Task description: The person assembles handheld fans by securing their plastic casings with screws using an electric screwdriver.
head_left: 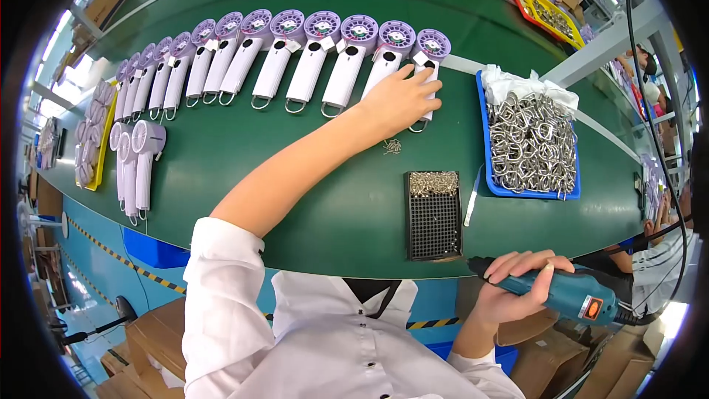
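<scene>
My left hand (pixel 402 102) reaches across the table and its fingers close over the handle of the rightmost white-and-lilac handheld fan (pixel 432 46). The palm hides part of that handle; a metal loop shows at its lower end. The neighbouring handheld fan (pixel 396 37) lies just left of my fingers. My right hand (pixel 521 292) is wrapped round a teal electric screwdriver (pixel 572 294) at the table's front edge, its dark tip pointing left. Between the hands stands a black screw tray (pixel 434 225) with screws heaped at its far end. A few loose screws (pixel 392 147) lie below my left wrist.
More fans (pixel 303 77) lie in a curved row leftward, with several stacked fans (pixel 140 162) nearer. A blue tray (pixel 485 155) of metal carabiner-like loops stands right, beside white tweezers (pixel 473 196). A yellow tray (pixel 100 140) is far left. A cable (pixel 653 125) hangs at right.
</scene>
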{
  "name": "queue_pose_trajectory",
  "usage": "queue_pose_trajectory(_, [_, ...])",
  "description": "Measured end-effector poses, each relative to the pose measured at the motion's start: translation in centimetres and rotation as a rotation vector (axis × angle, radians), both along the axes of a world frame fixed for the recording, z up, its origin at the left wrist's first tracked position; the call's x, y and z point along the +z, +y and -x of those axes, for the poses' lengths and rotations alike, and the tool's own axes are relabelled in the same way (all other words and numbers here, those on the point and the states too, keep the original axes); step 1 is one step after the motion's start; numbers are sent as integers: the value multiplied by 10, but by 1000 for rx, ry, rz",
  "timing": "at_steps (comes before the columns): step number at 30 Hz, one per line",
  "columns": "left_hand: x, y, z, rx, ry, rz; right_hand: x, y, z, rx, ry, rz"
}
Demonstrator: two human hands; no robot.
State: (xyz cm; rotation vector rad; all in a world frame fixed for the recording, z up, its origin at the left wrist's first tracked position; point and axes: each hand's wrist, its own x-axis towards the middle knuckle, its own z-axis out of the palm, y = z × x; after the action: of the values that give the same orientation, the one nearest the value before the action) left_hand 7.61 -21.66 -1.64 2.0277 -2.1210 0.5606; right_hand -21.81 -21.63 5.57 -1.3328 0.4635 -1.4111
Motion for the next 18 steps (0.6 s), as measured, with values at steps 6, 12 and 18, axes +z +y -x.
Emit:
queue_pose_trajectory(6, [-9, 26, -10, 28, 91, 67, 7, 14, -17, 22, -14, -38])
queue_pose_trajectory(12, [33, 76, 22, -6, 237, 305, -2, -3, 5, 104, -83, 22])
queue_pose_trajectory(18, [48, 262, -13, 949, 522, 575, 5, -20, 12, -38, 72, 104])
